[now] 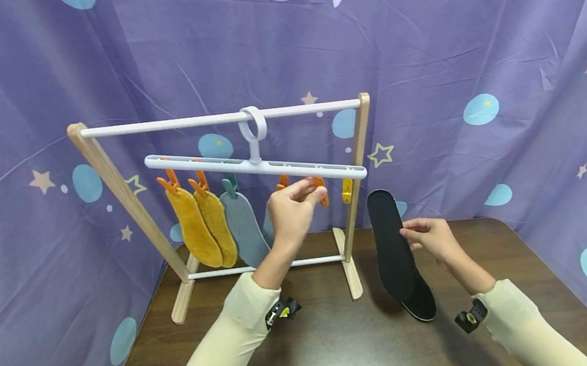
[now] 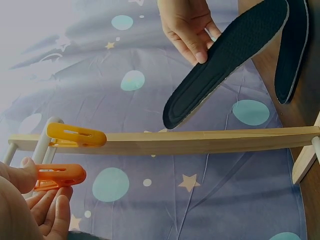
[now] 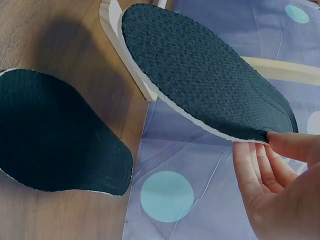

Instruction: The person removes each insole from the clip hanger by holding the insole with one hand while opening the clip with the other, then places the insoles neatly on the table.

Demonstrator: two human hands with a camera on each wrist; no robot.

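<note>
My left hand [image 1: 292,211] pinches an orange clip [image 1: 321,191] under the white hanger [image 1: 292,169], thumb on one side and fingers on the other. In the left wrist view a yellow clip [image 2: 77,135] hangs beside that orange clip. My right hand [image 3: 285,185] holds a black insole [image 3: 200,75] by its edge near the heel, thumb on top and fingers beneath. This insole is raised at the right of the rack, its wide end pointing down. A second black insole [image 3: 60,135] lies on the table, partly overlapped by the held one in the head view.
A wooden rack [image 1: 358,135] with a white top rod bears the tilted hanger. Two yellow insoles [image 1: 192,228] and a grey-blue insole [image 1: 245,229] hang from clips at its left; another bluish one is partly behind my left hand. Brown table [image 1: 340,332]; purple curtain [image 1: 418,47] behind.
</note>
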